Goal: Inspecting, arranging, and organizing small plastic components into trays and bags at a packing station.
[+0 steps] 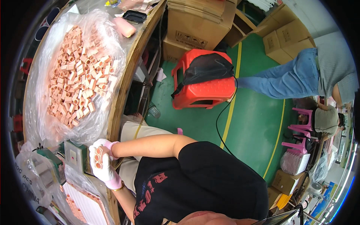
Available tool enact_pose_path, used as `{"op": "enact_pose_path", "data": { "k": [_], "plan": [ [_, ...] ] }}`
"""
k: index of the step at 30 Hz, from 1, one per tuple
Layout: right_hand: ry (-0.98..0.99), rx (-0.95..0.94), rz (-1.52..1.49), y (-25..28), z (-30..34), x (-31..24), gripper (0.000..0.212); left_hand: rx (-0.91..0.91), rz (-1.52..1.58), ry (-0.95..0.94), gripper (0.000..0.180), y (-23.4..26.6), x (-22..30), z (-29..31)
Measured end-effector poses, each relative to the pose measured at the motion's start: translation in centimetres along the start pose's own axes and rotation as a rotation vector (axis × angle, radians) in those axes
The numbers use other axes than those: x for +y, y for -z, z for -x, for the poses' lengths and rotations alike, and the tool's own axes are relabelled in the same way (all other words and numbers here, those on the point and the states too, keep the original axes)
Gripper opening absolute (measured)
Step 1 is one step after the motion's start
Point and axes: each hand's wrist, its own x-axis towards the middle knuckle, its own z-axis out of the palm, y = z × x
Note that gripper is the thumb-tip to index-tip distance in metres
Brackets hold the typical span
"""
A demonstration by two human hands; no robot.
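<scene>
Three peach blocks (pixel 98 157) stand in a row in the head view, the left hand (pixel 105 174) wrapped around them; the right hand (pixel 104 144) is close against it, its grip unclear. Light, even pressure should keep these hollow, smooth-looking shapes aligned. A heap (pixel 78 75) of similar ones lies on crinkled, clear film (pixel 41 101) over the bench (pixel 119 103).

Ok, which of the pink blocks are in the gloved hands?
The short row of pink blocks in the gloved hands, set side by side, holes facing the camera; the others lie in the loose heap on clear plastic or along the white panel's edges.
</scene>
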Motion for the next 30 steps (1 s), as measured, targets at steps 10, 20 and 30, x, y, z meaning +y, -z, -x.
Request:
{"op": "enact_pose_path", "data": {
  "k": [10, 20, 30],
  "plan": [
    [-0.079, -0.006, -0.299, -0.4, -0.4, 0.7, 0.014, -0.045, -0.082, 0.015, 0.053, -0.2, 0.1, -0.1],
    [0.096, 0.055, -0.078, 0.0, 0.3, 0.3, 0.021, -0.024, -0.138, -0.048, 0.051, -0.3, 0.2, 0.1],
    [0.138, 0.096, 0.139, -2.5, -1.0, 3.0, 0.012, -0.024, -0.158, -0.054, 0.046, -0.4, 0.3, 0.1]
  ]
}}
